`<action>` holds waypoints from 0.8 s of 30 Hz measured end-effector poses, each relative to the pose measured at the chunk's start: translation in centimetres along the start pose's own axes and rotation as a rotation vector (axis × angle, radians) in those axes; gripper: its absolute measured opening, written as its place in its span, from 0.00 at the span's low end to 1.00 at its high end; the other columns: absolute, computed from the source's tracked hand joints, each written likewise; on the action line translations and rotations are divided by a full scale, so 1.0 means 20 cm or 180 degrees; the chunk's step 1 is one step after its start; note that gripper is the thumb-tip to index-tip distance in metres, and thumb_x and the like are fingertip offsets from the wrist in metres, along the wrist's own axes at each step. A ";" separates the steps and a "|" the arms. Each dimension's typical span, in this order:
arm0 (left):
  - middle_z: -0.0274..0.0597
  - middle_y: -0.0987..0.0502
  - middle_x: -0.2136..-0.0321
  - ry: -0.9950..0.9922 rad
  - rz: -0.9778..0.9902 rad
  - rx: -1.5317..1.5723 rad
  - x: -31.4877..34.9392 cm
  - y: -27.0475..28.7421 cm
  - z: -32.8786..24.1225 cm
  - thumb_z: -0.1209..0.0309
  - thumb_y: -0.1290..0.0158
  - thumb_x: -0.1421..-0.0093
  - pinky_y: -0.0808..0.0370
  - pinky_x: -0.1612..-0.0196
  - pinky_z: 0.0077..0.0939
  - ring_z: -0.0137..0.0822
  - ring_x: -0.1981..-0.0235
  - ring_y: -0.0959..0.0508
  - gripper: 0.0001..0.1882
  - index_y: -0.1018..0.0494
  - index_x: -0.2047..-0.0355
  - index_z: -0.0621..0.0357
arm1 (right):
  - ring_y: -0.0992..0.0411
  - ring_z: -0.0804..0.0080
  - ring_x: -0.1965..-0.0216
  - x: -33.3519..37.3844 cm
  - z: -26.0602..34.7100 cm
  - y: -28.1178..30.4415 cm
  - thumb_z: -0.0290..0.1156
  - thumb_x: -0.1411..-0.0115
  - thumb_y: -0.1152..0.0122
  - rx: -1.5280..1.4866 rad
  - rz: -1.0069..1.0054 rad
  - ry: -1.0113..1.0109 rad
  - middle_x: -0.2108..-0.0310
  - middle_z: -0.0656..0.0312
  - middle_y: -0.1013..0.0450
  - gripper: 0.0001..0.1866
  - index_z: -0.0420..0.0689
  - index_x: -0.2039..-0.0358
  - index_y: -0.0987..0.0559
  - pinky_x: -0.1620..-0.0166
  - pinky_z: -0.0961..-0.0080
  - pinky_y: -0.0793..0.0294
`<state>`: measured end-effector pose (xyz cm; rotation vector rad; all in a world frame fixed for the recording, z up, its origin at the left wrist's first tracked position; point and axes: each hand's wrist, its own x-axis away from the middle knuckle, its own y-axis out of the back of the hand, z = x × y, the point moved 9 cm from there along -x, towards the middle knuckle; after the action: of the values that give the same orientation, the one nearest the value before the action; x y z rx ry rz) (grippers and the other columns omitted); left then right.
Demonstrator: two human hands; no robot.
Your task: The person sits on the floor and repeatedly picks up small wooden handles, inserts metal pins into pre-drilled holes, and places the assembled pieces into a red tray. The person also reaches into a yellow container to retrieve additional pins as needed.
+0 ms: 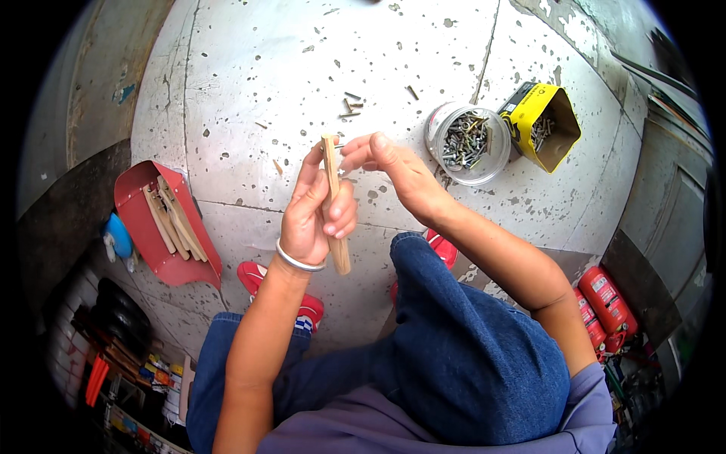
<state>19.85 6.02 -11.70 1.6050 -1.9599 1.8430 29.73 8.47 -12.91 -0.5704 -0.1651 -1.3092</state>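
My left hand [308,216] is closed around a wooden stick [339,253], held upright in front of me with its top end above my fingers. From the stick's right side near the top juts a small metal screw [339,146]. My right hand [401,170] comes in from the right, its fingers stretched toward the screw and their tips close to it. The thumb lies apart from those fingertips. Whether a fingertip touches the screw is too small to tell. Beyond the hands, several loose screws [351,106] lie on the worn white floor [257,76].
A clear round tub [493,163] of screws stands to the right, beside a yellow-and-black box [560,147] holding more. At left, a red scoop-like container [144,204] holds several wooden sticks [179,219]. Red fire extinguishers [605,295] are at far right; a tyre-like black object [121,314] lies lower left.
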 end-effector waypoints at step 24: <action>0.31 0.39 0.85 0.0367 0.0150 -0.0169 -0.09 -0.05 0.16 0.63 0.66 0.31 0.42 0.86 0.13 0.20 0.90 0.43 0.21 0.46 0.39 0.40 | 0.32 0.68 0.61 0.14 0.00 0.20 0.54 0.33 0.67 -0.0155 -0.0393 0.0032 0.63 0.56 0.32 0.32 0.40 0.61 0.22 0.53 0.72 0.33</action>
<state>23.22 5.10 -13.10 1.4167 -1.9963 1.8380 34.28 6.58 -12.94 -0.6025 -0.1627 -1.4389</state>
